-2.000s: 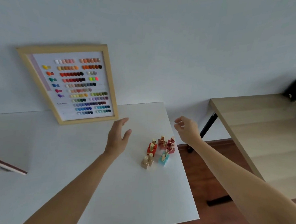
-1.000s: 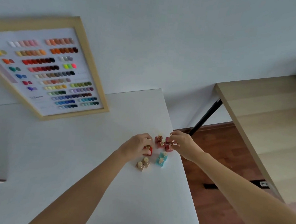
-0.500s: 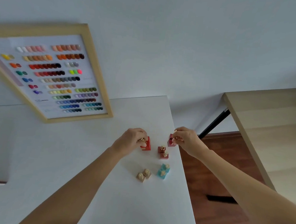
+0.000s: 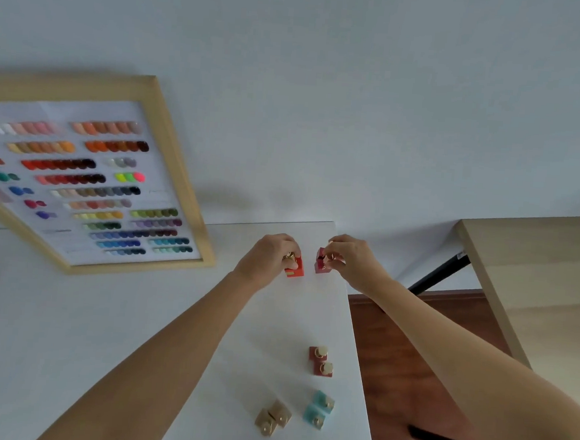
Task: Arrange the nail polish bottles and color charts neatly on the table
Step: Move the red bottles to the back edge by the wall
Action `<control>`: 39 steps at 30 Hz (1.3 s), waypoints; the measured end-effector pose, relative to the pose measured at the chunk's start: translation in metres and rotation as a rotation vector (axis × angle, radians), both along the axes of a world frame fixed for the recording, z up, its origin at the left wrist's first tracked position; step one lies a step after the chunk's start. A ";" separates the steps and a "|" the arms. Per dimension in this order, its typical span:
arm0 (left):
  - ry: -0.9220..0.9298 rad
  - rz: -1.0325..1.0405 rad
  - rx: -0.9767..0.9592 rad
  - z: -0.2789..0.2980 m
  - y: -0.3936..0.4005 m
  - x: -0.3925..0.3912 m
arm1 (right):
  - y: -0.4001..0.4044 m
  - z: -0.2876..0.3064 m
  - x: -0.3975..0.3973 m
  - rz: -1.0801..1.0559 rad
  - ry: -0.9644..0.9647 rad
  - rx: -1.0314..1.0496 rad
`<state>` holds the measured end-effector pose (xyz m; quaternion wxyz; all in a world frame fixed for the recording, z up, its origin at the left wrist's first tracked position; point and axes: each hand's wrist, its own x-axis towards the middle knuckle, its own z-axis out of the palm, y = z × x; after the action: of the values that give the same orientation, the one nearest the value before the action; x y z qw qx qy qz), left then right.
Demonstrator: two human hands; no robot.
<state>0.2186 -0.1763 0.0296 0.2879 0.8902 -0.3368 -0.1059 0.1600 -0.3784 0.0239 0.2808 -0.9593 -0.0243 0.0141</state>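
Since half a second ago both hands have carried their bottles away from the cluster toward the far right corner of the white table [image 4: 266,338], leaving six bottles behind near the right edge. The left hand [image 4: 268,260] has its fingers curled round the gold cap of an orange-red nail polish bottle [image 4: 295,270], which sits at or just above the tabletop; contact with the surface cannot be told. The right hand [image 4: 352,260] pinches the cap of a crimson nail polish bottle [image 4: 321,265] the same way, and the two held bottles are just beside each other without touching. Nearer the camera stand three pairs, each pair touching: two dark red bottles [image 4: 320,361], then two light blue bottles [image 4: 318,410], and to their left two beige bottles [image 4: 273,418]. A wooden-framed color chart [image 4: 88,185] with rows of painted nail swatches leans against the wall [image 4: 358,104] at the table's back left. To the right, apart from the white table, stands a light wood table [image 4: 535,271] over a reddish-brown floor [image 4: 409,365].
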 end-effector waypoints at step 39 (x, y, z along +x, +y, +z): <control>0.178 0.490 -0.237 -0.075 -0.038 0.008 | 0.024 -0.071 0.026 -0.501 0.092 0.288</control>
<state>0.2267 -0.2143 -0.0458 0.4353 0.8924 -0.0951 -0.0710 0.1856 -0.3540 -0.0472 0.4098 -0.8840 0.2245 -0.0156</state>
